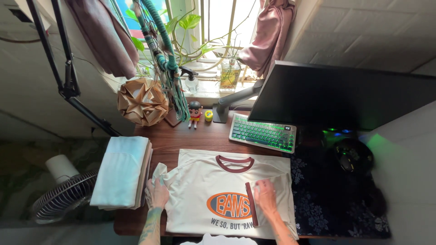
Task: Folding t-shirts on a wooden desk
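A cream T-shirt (pixel 204 179) with a maroon collar and an orange and blue oval print lies face up on the wooden desk (pixel 190 138). My left hand (pixel 157 193) grips the shirt's bunched left sleeve at its left edge. My right hand (pixel 265 197) presses flat on the right sleeve, which is folded inward so its maroon cuff (pixel 251 204) lies across the chest beside the print. Both forearms come in from the bottom edge.
A stack of folded clothes (pixel 121 172) sits left of the shirt. Behind it are a backlit keyboard (pixel 263 133), a dark monitor (pixel 340 95), a paper star ball (pixel 142 101) and a small figurine (pixel 195 113). A dark floral mat (pixel 336 199) and a mouse (pixel 353 156) lie right; a fan (pixel 63 195) stands lower left.
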